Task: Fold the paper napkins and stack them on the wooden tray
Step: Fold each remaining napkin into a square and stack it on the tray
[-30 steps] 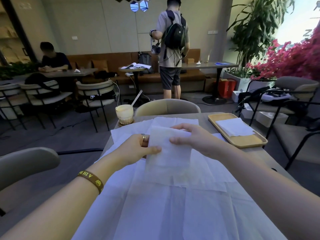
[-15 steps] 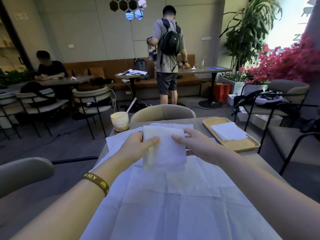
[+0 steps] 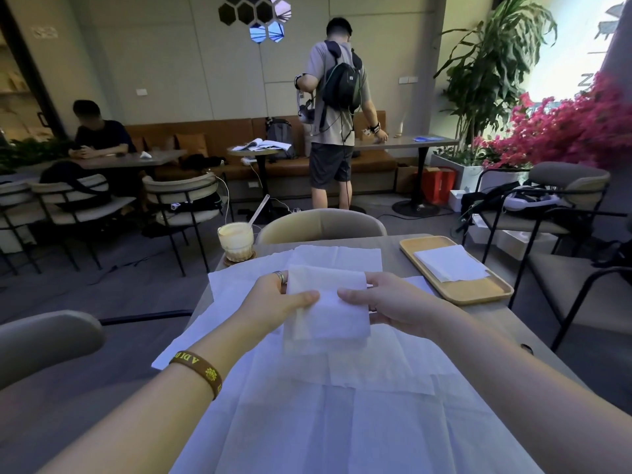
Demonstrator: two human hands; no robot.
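A folded white napkin [image 3: 328, 309] hangs in the air above the table, pinched at its upper edge from both sides. My left hand [image 3: 273, 299] grips its left side and my right hand [image 3: 393, 302] grips its right side. Under it, several unfolded white napkins [image 3: 342, 405] lie spread over the table. The wooden tray [image 3: 478, 289] sits at the table's far right with a folded napkin [image 3: 449, 263] lying on it.
A glass of pale drink [image 3: 236, 241] with a straw stands on a coaster at the far left of the table. A beige chair [image 3: 321, 225] faces me across the table, another chair [image 3: 44, 340] is at my left. People are further back.
The napkin between my hands has become shorter, folded into a smaller rectangle, and it is held a little higher off the spread napkins. The view has tilted upward.
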